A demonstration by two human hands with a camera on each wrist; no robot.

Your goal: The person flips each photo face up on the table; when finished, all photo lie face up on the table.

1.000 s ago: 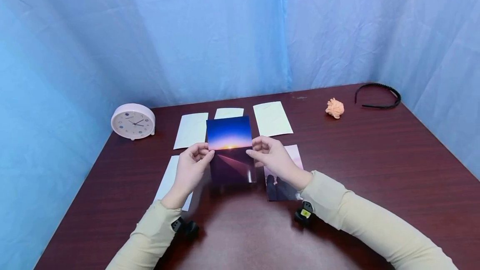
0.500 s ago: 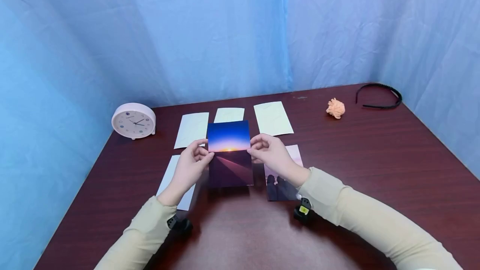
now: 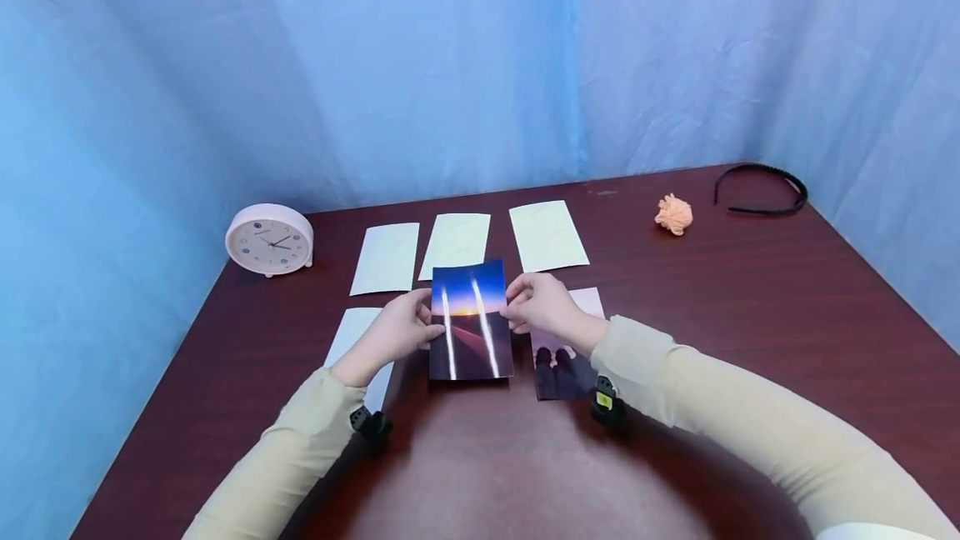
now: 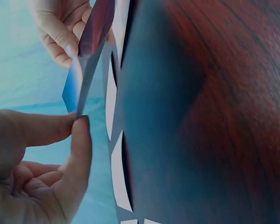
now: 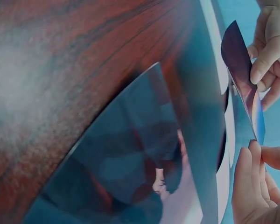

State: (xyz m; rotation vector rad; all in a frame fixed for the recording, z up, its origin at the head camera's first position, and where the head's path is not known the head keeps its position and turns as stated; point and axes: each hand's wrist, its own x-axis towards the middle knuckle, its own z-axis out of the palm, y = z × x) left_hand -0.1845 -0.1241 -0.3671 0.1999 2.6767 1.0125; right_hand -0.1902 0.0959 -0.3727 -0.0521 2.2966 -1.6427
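A glossy photo print (image 3: 471, 348) of a sunset over a road is held above the middle of the table. My left hand (image 3: 396, 330) pinches its left edge between thumb and fingers. At the opposite edge, my right hand (image 3: 547, 307) pinches the print the same way. The left wrist view shows the print (image 4: 94, 30) nearly edge-on, slightly bowed, with thumb and forefinger meeting on its edge. Under my right forearm lies another photo print (image 3: 558, 369) with dark figures against a pink sky, partly covered by that hand.
Pale blank-faced sheets lie around: back left (image 3: 386, 258), back middle (image 3: 455, 240), back right (image 3: 548, 236), and one (image 3: 354, 330) partly under my left arm. A white clock (image 3: 270, 240) stands far left. An orange yarn bundle (image 3: 673, 215) and black headband (image 3: 801, 186) lie right.
The held print has come lower and slightly right, tilting so that light streaks cross it. More of the back middle sheet shows. Both hands keep their pinch.
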